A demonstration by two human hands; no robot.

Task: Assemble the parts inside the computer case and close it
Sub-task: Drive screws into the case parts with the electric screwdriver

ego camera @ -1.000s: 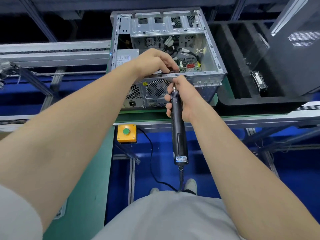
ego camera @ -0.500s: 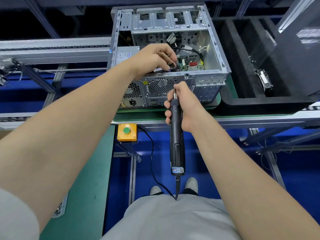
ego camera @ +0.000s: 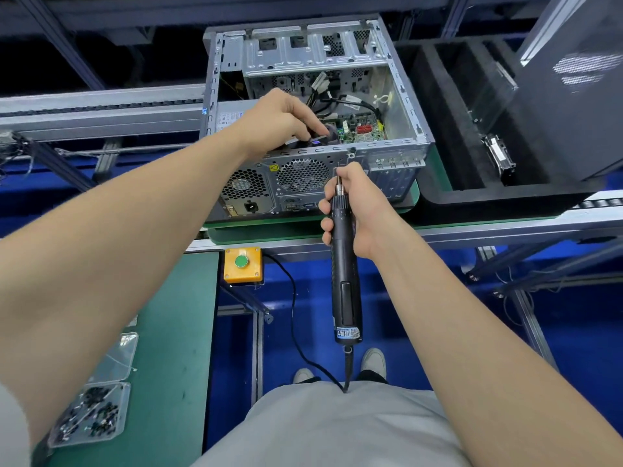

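An open grey computer case [ego camera: 397, 153] lies on a green pad on the conveyor, its rear panel with fan grilles facing me. Inside show a green motherboard [ego camera: 365, 131] and black cables. My left hand [ego camera: 279, 117] reaches over the near rim into the case and its fingers curl round a dark part [ego camera: 320, 138] there. My right hand [ego camera: 357, 207] grips a black electric screwdriver [ego camera: 344, 281] upright in front of the rear panel, bit tip just below the case's top edge.
A black foam tray [ego camera: 448, 193] with slots stands to the right, with a dark side panel [ego camera: 580, 79] leaning over it. A yellow box with a green button [ego camera: 242, 264] hangs under the conveyor. A clear tray of black screws [ego camera: 92, 414] rests on the green bench at lower left.
My right hand has lowered the screwdriver away from the case's top rim. My left hand has stayed inside the case on the dark part.
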